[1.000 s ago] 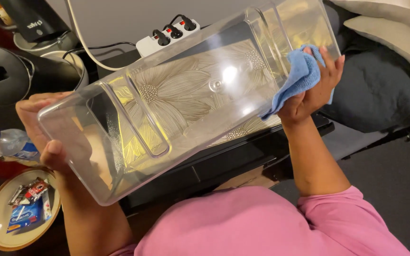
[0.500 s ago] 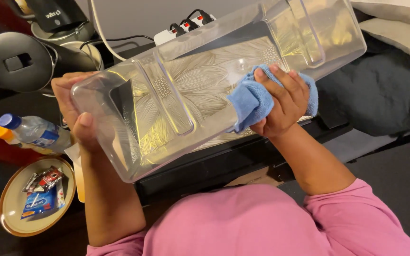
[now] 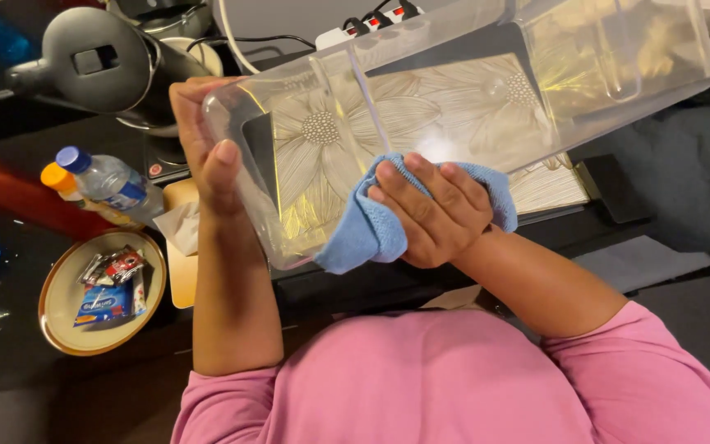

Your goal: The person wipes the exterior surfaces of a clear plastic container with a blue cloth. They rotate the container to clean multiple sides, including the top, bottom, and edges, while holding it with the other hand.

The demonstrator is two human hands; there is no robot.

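Observation:
A long clear plastic bin is held up at an angle in front of me, over a mat with a gold flower pattern. My left hand grips the bin's near left end, thumb on its outer wall. My right hand presses a folded blue cloth against the bin's lower side wall, close to the left end.
A black kettle stands at the back left beside a white power strip. Two small bottles lie at the left above a round gold-rimmed plate holding sachets. A dark cushion is at the right.
My right hand with the blue cloth has slid along the bin from its far right end toward the near left end. My left hand has kept its hold.

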